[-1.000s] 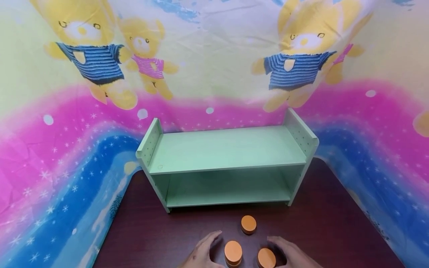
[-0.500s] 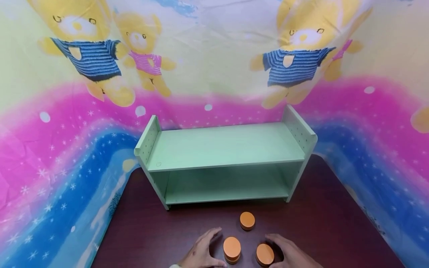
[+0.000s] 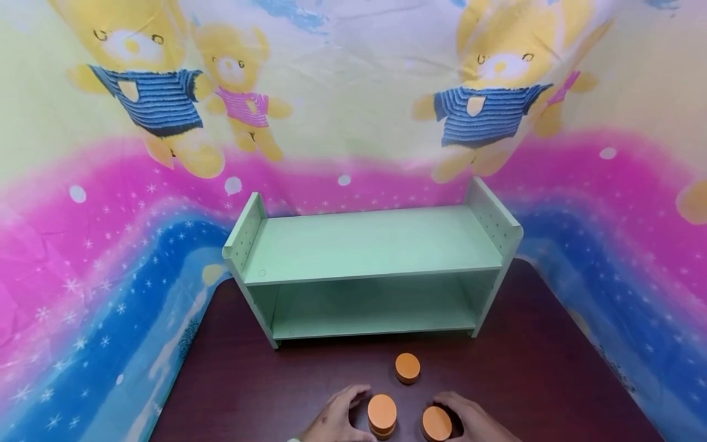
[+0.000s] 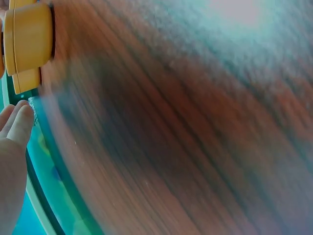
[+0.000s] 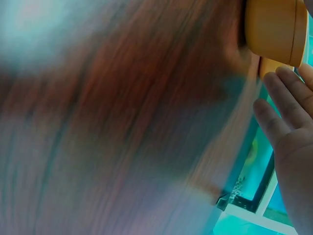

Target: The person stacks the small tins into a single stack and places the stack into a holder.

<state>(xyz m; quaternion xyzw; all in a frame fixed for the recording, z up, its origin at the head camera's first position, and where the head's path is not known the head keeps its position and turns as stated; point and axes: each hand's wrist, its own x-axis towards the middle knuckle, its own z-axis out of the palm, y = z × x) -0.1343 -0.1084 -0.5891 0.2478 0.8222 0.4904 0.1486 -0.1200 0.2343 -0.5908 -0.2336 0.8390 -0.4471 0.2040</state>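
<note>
Three short round orange containers stand on the dark table in the head view. My left hand (image 3: 334,420) curves beside the left container (image 3: 382,412), which looks taller, with a seam round its side. A small gap shows between fingers and container. My right hand (image 3: 471,418) curves round the outer side of the right container (image 3: 436,423), its fingertips close to the rim; contact cannot be told. Farther off stands the third container (image 3: 407,367). In the left wrist view, fingers (image 4: 22,122) extend below a container (image 4: 32,39); in the right wrist view, fingers (image 5: 288,100) extend below another container (image 5: 274,29).
A pale green two-tier shelf (image 3: 375,245) with raised sides stands behind the containers on the dark reddish table (image 3: 243,374). Cloth (image 3: 342,110) printed with bears hangs behind and along both sides of the table.
Both hands have drawn slightly nearer to the left and right containers, the left fingers shifting rightward. The containers and shelf stay in place; the head view has tilted slightly.
</note>
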